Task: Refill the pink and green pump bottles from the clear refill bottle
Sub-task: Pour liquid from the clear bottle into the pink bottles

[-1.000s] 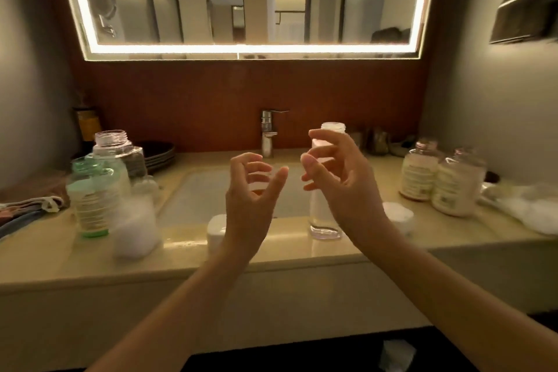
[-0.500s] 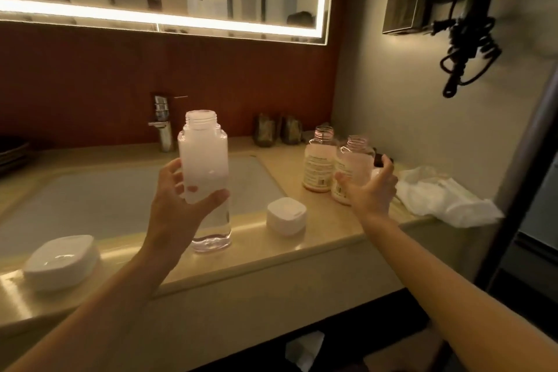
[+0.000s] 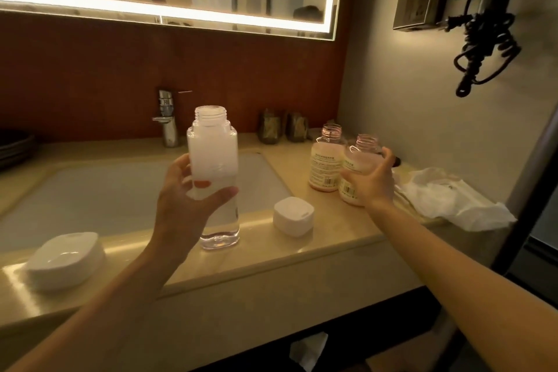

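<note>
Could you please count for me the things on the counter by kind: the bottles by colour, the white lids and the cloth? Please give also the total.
clear bottle: 1
pink bottles: 2
white lids: 2
white cloth: 1
Total: 6

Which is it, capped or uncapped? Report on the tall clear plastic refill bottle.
Uncapped. The tall clear plastic refill bottle shows a bare threaded neck; left hand grips it upright.
</note>
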Tool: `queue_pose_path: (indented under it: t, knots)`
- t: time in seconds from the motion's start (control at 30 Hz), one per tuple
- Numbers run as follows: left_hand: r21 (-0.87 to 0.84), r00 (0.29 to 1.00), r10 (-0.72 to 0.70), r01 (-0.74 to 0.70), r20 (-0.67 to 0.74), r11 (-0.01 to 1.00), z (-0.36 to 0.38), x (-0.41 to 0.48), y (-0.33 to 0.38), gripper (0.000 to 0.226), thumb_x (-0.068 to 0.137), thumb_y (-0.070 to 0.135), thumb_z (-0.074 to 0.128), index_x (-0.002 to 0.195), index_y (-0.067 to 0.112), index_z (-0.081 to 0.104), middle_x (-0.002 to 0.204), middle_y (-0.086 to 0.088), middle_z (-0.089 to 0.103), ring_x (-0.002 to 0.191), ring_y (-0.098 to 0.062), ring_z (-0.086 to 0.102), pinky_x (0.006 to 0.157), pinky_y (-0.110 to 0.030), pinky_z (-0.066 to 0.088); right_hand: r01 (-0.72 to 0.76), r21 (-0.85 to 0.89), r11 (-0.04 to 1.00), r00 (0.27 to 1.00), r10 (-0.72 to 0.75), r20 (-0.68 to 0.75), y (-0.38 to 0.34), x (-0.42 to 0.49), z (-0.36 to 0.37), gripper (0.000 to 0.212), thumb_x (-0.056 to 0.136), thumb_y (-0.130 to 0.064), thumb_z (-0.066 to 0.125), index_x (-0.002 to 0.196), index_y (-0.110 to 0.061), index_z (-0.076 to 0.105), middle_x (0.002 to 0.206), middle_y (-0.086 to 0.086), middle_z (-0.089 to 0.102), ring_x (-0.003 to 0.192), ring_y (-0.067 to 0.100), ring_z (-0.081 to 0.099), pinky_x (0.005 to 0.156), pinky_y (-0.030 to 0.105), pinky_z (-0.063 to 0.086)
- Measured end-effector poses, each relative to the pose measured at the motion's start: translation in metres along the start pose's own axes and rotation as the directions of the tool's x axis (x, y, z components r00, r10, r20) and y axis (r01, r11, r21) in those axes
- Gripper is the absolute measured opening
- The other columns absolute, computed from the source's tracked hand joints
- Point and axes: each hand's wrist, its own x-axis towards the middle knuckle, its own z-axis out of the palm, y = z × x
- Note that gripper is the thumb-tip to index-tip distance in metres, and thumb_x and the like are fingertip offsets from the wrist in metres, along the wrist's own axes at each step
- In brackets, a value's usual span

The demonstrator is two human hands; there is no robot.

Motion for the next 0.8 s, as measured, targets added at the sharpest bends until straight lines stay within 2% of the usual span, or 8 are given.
queue_pose_path:
  t: [0.07,0.17,0.27,0.33,0.43,0.53,0.63,0.8]
  knots:
    - [-0.004,1.000,-0.001,0.000,-0.004,1.000,-0.002,0.001,-0.002,0.078,0.058,0.021,0.080,0.126,0.016,0.042,0.121,-0.006,0.055,0.102,-0.024,0.057,0.082,-0.037,0.051,0.110,0.003,0.994,0.993,-0.110,-0.050,-0.010,-0.003,-0.001,0.092,0.067,-0.021,0.080,0.138,-0.017,0.022,0.136,0.011,0.044,0.123,0.027,0.046,0.098,0.037,0.042]
    - [0.008,1.000,-0.002,0.002,0.008,1.000,-0.006,0.003,-0.001,0.084,0.052,0.031,0.078,0.127,0.017,0.042,0.120,-0.004,0.055,0.101,-0.021,0.058,0.076,-0.027,0.049,0.294,0.071,0.953,0.955,-0.291,-0.048,-0.042,-0.011,-0.003,0.099,0.065,-0.021,0.081,0.141,-0.019,0.016,0.140,0.007,0.039,0.123,0.025,0.046,0.097,0.047,0.046]
    - [0.009,0.999,0.033,-0.033,-0.005,0.999,-0.012,0.008,0.004,0.087,0.049,0.036,0.075,0.128,0.018,0.042,0.122,-0.004,0.056,0.103,-0.022,0.057,0.081,-0.034,0.051,0.382,0.234,0.894,0.922,-0.386,-0.032,-0.079,-0.032,-0.005,0.102,0.066,-0.030,0.078,0.142,-0.023,0.010,0.142,0.005,0.035,0.124,0.023,0.045,0.093,0.046,0.050]
    - [0.061,0.997,0.072,-0.072,-0.002,0.996,-0.018,0.014,0.009,0.085,0.053,0.032,0.078,0.129,0.017,0.041,0.122,-0.003,0.055,0.105,-0.022,0.056,0.084,-0.034,0.051,0.353,0.334,0.874,0.923,-0.385,0.030,-0.100,-0.055,-0.002,0.100,0.067,-0.034,0.076,0.141,-0.028,0.010,0.141,0.004,0.035,0.122,0.022,0.047,0.091,0.042,0.051]
    - [0.151,0.990,0.139,-0.142,0.032,0.978,-0.032,0.026,0.016,0.081,0.058,0.028,0.081,0.129,0.019,0.042,0.114,0.003,0.055,0.100,-0.019,0.057,0.080,-0.029,0.049,0.193,0.453,0.870,0.899,-0.342,0.273,-0.112,-0.100,0.014,0.090,0.072,-0.019,0.075,0.138,-0.032,0.015,0.131,0.002,0.043,0.108,0.020,0.055,0.080,0.035,0.054]
    - [0.203,0.985,0.160,-0.170,0.066,0.964,-0.047,0.035,0.023,0.078,0.058,0.026,0.084,0.126,0.022,0.044,0.112,0.005,0.055,0.098,-0.016,0.057,0.077,-0.026,0.045,0.127,0.408,0.904,0.844,-0.314,0.434,-0.102,-0.135,0.040,0.083,0.072,-0.019,0.075,0.132,-0.032,0.018,0.130,0.001,0.044,0.114,0.023,0.053,0.088,0.043,0.052]
    - [0.243,0.982,0.175,-0.189,0.077,0.951,-0.058,0.041,0.025,0.079,0.057,0.026,0.086,0.124,0.022,0.045,0.116,0.003,0.056,0.103,-0.018,0.056,0.077,-0.023,0.043,0.151,0.299,0.942,0.839,-0.282,0.466,-0.089,-0.145,0.057,0.086,0.071,-0.024,0.076,0.130,-0.036,0.014,0.140,0.003,0.039,0.124,0.022,0.045,0.098,0.039,0.044]
    - [0.318,0.971,0.213,-0.236,0.106,0.918,-0.059,0.043,0.021,0.078,0.057,0.021,0.087,0.122,0.017,0.045,0.111,0.006,0.051,0.100,-0.014,0.052,0.067,-0.010,0.038,0.246,0.192,0.950,0.861,-0.305,0.407,-0.079,-0.132,0.061,0.088,0.070,-0.026,0.077,0.132,-0.032,0.015,0.138,0.002,0.040,0.117,0.014,0.045,0.087,0.025,0.044]
